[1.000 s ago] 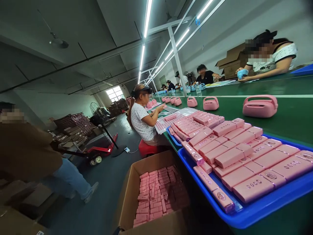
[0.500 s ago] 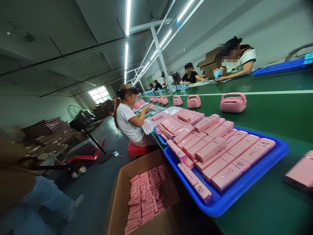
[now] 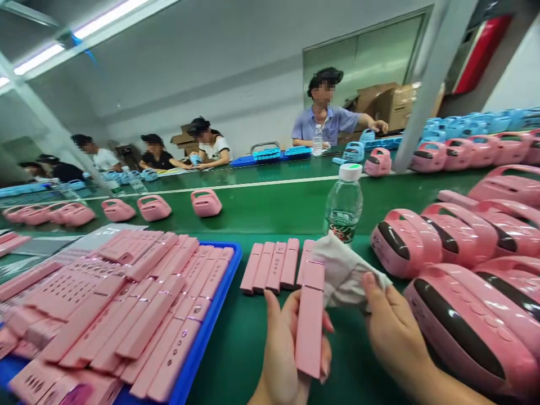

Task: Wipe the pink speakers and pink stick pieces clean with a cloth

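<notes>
My left hand (image 3: 287, 349) is wrapped around a long pink plastic bar (image 3: 311, 323), held upright with its plain face toward me. A thin seam crosses the bar near its top. To the right, my right hand (image 3: 392, 326) pinches a crumpled white cloth (image 3: 343, 273). The cloth's left end meets the bar's upper right edge; whether it presses on it I cannot tell. Behind my left hand, several similar pink bars (image 3: 270, 264) lie side by side on the green table (image 3: 228, 360).
At left, a blue tray (image 3: 215, 298) is heaped with pink bars. Pink handled speaker-like units (image 3: 468, 332) crowd the right side. A water bottle (image 3: 345, 202) stands behind the cloth. Co-workers sit across the table, one in a blue shirt (image 3: 329, 124).
My view has swung right, from the aisle and cardboard box to the table ahead. Both my hands, the held pink bar and the white cloth now show; neither hand was visible before.
</notes>
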A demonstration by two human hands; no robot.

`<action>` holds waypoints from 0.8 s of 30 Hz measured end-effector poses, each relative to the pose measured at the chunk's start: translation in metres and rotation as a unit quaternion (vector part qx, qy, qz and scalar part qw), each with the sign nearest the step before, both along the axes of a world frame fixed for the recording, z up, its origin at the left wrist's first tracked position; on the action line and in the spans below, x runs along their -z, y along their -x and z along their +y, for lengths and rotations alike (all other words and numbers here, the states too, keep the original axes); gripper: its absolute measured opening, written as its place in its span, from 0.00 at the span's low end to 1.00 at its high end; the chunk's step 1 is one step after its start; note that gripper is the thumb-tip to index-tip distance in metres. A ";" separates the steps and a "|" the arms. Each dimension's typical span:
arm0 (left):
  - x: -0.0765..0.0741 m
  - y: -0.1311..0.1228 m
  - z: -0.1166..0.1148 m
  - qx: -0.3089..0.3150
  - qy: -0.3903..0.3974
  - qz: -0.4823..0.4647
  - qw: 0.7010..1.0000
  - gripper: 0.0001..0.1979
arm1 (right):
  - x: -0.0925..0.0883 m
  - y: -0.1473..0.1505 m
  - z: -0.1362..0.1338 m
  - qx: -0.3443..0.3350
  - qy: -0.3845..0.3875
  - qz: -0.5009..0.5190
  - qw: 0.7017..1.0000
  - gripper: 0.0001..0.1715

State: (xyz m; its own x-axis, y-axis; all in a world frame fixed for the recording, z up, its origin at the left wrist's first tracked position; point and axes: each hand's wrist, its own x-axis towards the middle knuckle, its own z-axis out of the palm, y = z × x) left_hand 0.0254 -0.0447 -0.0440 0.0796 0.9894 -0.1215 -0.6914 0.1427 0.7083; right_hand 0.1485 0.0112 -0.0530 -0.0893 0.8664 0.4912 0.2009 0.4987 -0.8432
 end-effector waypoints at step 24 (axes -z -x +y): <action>-0.017 0.001 -0.006 0.003 0.145 -0.022 0.989 0.15 | -0.001 0.004 -0.001 -0.090 0.094 0.101 0.986 0.21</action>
